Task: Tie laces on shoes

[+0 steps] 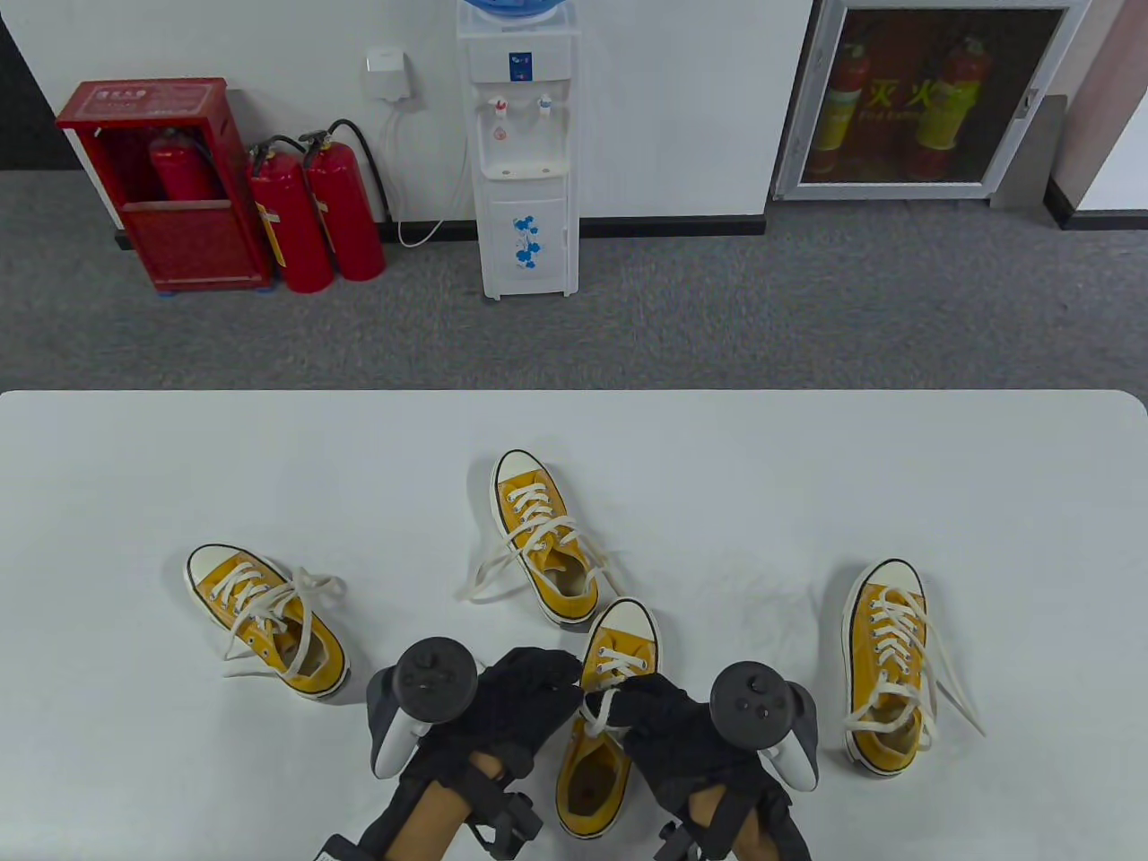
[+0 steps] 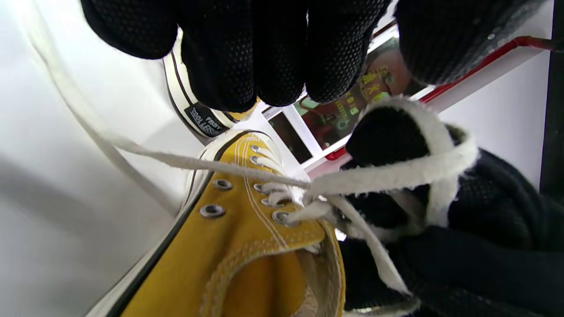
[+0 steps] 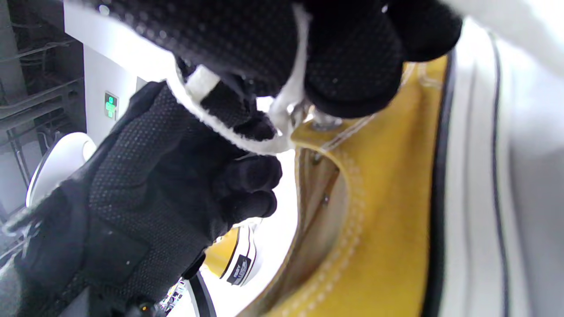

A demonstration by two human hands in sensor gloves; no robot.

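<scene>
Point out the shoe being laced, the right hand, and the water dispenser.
shoe being laced (image 1: 594, 778), table view, on the yellow inner heel area.
right hand (image 1: 668, 717), table view, on the gloved back of the hand.
water dispenser (image 1: 525, 179), table view, on its white front panel.

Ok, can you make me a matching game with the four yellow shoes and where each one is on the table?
Things:
1. shoe with both hands on its laces
2. shoe with a tied bow
3. shoe with a long loose lace trailing left
4. shoe with untied laces spilling right

Places:
A. far right
B. farthest from the person, in the middle
C. nearest the person, in the middle
D. far left

Pairs: 1-C, 2-D, 3-B, 4-A

The left hand and the right hand both hold laces.
</scene>
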